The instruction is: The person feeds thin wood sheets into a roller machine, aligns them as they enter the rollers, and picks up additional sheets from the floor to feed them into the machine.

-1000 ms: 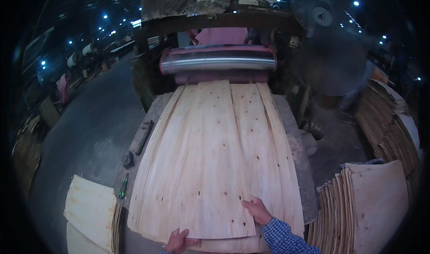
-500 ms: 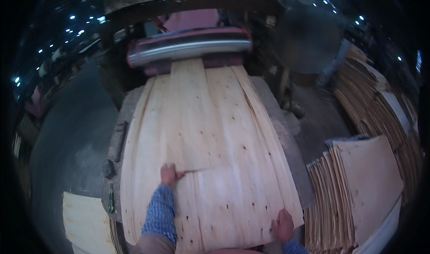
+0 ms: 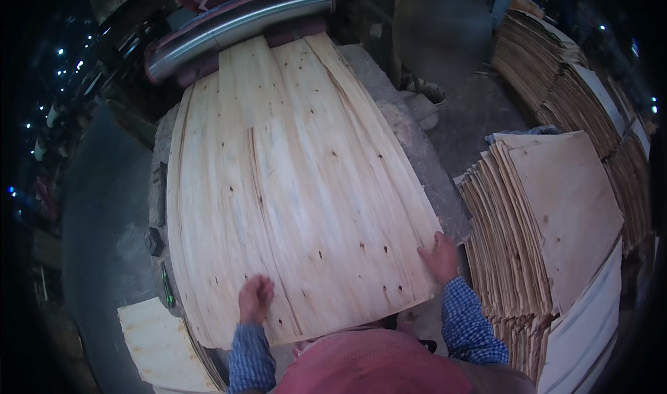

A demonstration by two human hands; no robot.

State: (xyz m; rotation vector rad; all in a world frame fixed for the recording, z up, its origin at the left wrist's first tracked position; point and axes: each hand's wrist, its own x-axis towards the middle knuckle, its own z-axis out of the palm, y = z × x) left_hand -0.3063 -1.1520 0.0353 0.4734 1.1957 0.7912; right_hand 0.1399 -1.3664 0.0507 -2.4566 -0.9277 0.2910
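Note:
A broad sheet of pale wood veneer (image 3: 313,186), dotted with dark knots and marked by lengthwise seams, lies across the table in front of me. My left hand (image 3: 256,299) is over its near left part with the fingers curled in; what they may hold is hidden. At the near right corner, my right hand (image 3: 439,258) grips the sheet's edge. The veneer's far end meets a shiny metal roller (image 3: 243,24). Beside the sheet's left edge, a green-handled cutter (image 3: 168,286) and a dark block (image 3: 155,242) rest on the table's rim.
Stacked veneer sheets (image 3: 514,234) stand close on the right, with another tall stack (image 3: 549,68) behind. A smaller pile of veneer (image 3: 158,345) sits at the lower left. The worn table border (image 3: 410,137) shows along the sheet's right side. A round grey disc (image 3: 442,33) stands at far right.
My view has turned, shifting the roller toward the upper left. My left hand has drawn back toward me; the thin strip-like thing at its fingers no longer shows. My right hand stays at the corner.

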